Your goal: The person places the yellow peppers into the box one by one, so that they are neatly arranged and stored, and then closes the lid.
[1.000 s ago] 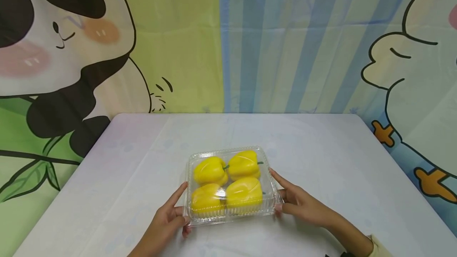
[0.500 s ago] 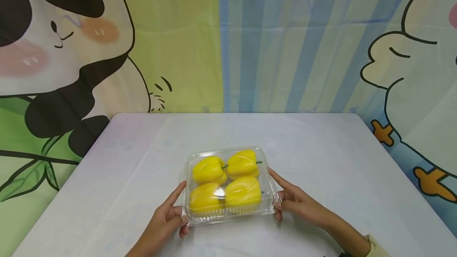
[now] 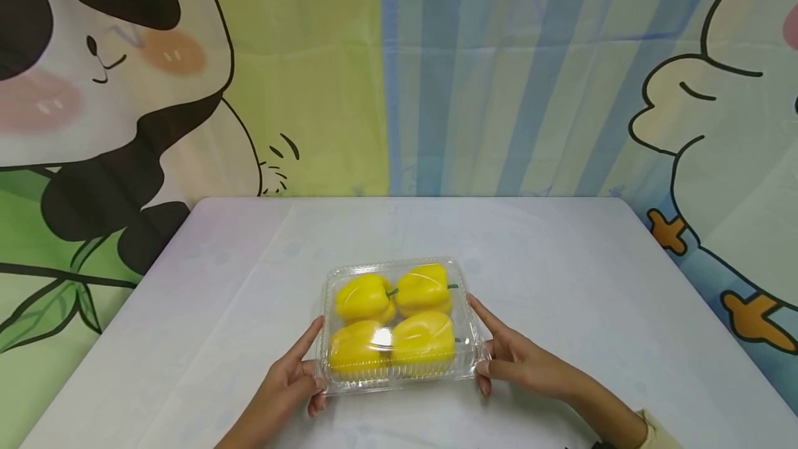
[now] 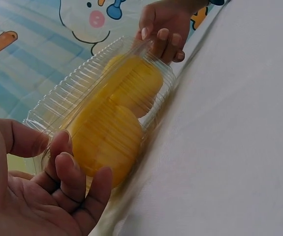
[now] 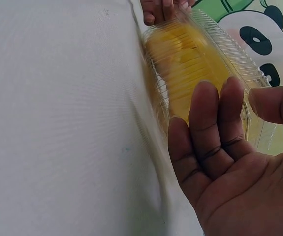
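Observation:
A clear plastic clamshell box (image 3: 399, 384) with several yellow bell peppers (image 3: 424, 335) inside is held level with both hands, close over the white table. Its lid is down. My left hand (image 3: 283, 383) grips the left end, thumb and fingers at the rim and the index finger stretched along the side. At the right end, my right hand (image 3: 517, 359) pinches the rim likewise. In the left wrist view the ribbed wall of the box (image 4: 57, 101) shows beyond the left fingers. The right wrist view has the right fingers (image 5: 204, 105) partly covering the box (image 5: 200, 59).
The white-covered table (image 3: 561, 248) stretches out around the box to a straight back edge. Behind it hangs a printed curtain (image 3: 530, 75) with a panda at left and a white cartoon animal at right. A light sleeve (image 3: 657, 432) shows at the right forearm.
The box and both hands have shifted very slightly left in the head view. Both hands keep the same hold on its ends.

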A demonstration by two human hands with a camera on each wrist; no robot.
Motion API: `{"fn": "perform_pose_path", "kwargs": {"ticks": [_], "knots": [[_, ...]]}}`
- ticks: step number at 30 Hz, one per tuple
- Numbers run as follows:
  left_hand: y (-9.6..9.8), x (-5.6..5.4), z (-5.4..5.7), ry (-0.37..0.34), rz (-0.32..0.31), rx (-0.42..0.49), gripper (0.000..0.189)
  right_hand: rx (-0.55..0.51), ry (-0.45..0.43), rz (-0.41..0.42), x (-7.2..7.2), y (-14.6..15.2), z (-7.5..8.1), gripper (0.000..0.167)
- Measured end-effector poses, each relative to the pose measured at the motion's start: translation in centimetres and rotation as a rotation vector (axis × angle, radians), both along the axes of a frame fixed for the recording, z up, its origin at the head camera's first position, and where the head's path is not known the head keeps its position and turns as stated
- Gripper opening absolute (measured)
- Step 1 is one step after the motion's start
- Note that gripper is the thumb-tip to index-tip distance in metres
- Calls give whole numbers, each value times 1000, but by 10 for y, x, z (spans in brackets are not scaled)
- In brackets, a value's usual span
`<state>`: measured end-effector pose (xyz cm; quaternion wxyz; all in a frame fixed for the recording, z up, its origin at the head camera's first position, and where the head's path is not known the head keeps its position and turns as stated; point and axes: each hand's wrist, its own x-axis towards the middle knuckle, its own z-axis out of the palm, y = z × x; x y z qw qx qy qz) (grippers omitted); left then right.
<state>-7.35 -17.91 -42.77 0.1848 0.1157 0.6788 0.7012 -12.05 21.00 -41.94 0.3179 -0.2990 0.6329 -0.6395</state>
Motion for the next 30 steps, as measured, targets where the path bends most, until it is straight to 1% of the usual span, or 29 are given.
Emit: {"fn": "perform_pose_path", "kwargs": {"ticks": [6,11,15,21,25,30], "knots": [[-1,-1,1,9,-27,8,82,-12,-19,-2,0,1,-2,87],[-1,-1,0,16,-31,17,82,-12,-30,-9,0,0,-2,86],[-1,-1,0,13,-34,24,82,0,-47,-21,1,-1,-3,87],[-2,0,0,-3,-28,35,82,49,-68,-50,2,-1,-3,87],[-3,0,0,-18,-38,47,83,43,-62,-50,3,-1,-3,87],[-4,1,0,-28,-58,72,85,-3,-28,-29,3,-1,-4,87]]}}
